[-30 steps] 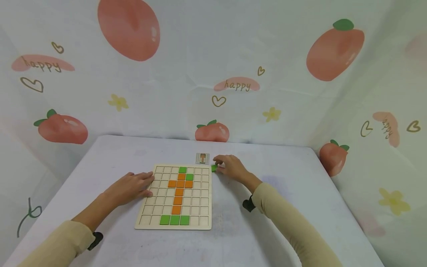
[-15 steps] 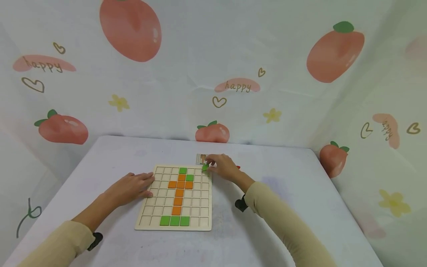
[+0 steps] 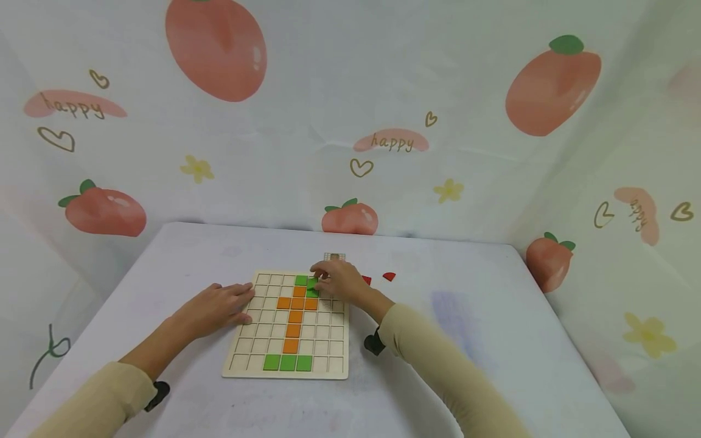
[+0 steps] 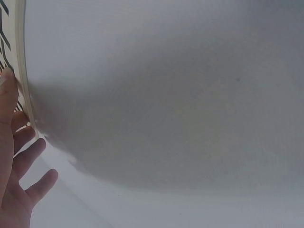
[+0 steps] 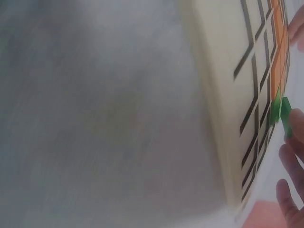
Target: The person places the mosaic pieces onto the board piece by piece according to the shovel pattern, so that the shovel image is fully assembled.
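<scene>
A pale wooden grid board [image 3: 328,348] lies on the table. Orange tiles [image 3: 296,317] form a cross in its middle, with a row of green tiles [image 3: 287,363] near its front edge and another green tile [image 3: 301,280] at the far end. My right hand [image 3: 341,281] pinches a loose green tile [image 5: 286,114] between thumb and finger, over the board's far part beside that far tile; one more green tile sits just below it. My left hand [image 3: 215,310] rests against the board's left edge, fingers loosely extended; the left wrist view shows its thumb [image 4: 6,90] on the rim.
A small printed grid card [image 3: 334,257] lies beyond the board, partly covered by the right hand. Two red pieces are to the right: one [image 3: 389,276] in full view, another [image 3: 366,280] half hidden by the hand. A patterned cloth [image 3: 306,182] hangs behind the white table [image 3: 219,401].
The right hand has carried the green tile leftward, from the table beside the board to above its far cells. Red pieces behind the hand have come into view. The left hand stays put.
</scene>
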A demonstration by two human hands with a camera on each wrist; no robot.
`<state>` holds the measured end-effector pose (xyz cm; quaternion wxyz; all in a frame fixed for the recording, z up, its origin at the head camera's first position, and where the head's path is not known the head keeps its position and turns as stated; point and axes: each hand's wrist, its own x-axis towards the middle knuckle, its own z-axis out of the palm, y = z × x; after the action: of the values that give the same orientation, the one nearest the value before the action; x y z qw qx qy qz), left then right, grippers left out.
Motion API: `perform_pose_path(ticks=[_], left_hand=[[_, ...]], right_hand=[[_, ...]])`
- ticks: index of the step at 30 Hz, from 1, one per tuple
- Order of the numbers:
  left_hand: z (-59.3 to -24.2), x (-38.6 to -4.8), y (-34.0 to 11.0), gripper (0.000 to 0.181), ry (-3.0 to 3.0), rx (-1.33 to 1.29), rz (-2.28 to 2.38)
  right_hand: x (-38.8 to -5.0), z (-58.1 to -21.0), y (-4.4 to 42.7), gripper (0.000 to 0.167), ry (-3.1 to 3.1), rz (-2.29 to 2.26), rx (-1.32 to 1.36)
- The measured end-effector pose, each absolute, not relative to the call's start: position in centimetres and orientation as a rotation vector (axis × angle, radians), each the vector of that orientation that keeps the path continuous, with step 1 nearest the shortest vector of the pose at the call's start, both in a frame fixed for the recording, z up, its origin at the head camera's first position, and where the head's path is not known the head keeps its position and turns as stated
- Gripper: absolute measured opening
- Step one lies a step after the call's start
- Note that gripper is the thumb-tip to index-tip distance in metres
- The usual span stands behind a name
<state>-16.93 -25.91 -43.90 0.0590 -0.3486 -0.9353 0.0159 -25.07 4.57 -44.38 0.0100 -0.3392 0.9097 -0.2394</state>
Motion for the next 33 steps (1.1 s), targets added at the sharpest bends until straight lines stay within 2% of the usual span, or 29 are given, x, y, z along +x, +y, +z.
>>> perform_pose_path(ticks=[9, 18, 33], left_hand=[[-44.0, -17.0, -26.0, 0.061, -2.82, -1.063, 0.06], [-44.1, -17.0, -26.0, 0.062, -2.839, -1.061, 0.055], [-44.1, -17.1, -26.0, 0.062, -2.888, -1.043, 0.054]], right_hand=[[-24.3, -44.8, 2.8, 0.035, 2.816, -0.789, -1.186], [-24.0, -45.1, 1.4, 0.037, 2.808, -0.746, -1.13], [-23.8, -45.3, 0.1, 0.039, 2.864, -0.647, -1.196]])
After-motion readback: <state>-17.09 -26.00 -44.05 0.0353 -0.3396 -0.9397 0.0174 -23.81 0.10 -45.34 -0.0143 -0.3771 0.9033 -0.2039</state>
